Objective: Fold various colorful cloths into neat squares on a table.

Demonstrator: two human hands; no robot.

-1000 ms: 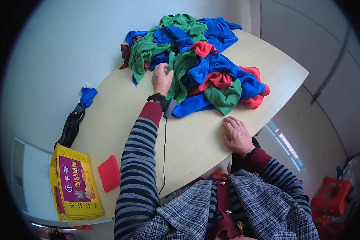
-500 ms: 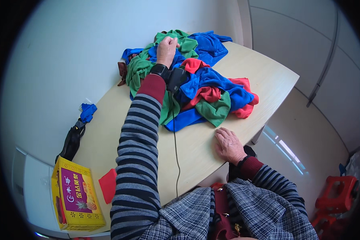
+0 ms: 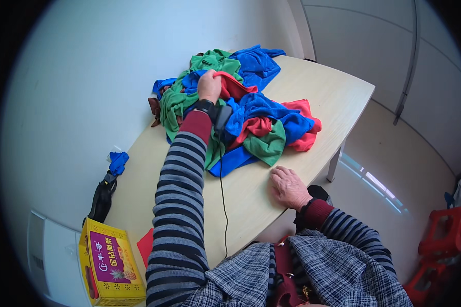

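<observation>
Head view. Work sits in a loose pile of cloths at the back of the table [image 3: 328,94]: green cloth [image 3: 207,62], blue cloth [image 3: 258,65] and more colours folded over one another.

Left hand [image 3: 209,86]: reaching over the pile, grip closed on one end of a red cloth [image 3: 234,86] that lies on top, near the middle. The fingertips are turned away from the camera, so how much fabric is pinched is hard to judge. From the hand the red cloth slopes down rightward and ends among blue folds; green and blue folds lie just beyond and beside the wrist.

Right hand [image 3: 290,188]: palm down on the table near its front edge, fingers loosely spread, holding nothing. Nearest cloth is a green corner [image 3: 267,146], apart from the fingers.

Step, as judged: separating a single piece from the heap, at the grasp stage; the red cloth is not yet free of the pile.

Next move, as judged: calls for a firm pinch and a steady pull toward the body, so neighbouring blue folds are not dragged along. The right hand is free to hold these back. Cable [image 3: 221,194] from the left wrist device [image 3: 223,120] hangs across the table and could snag loose fabric.
</observation>
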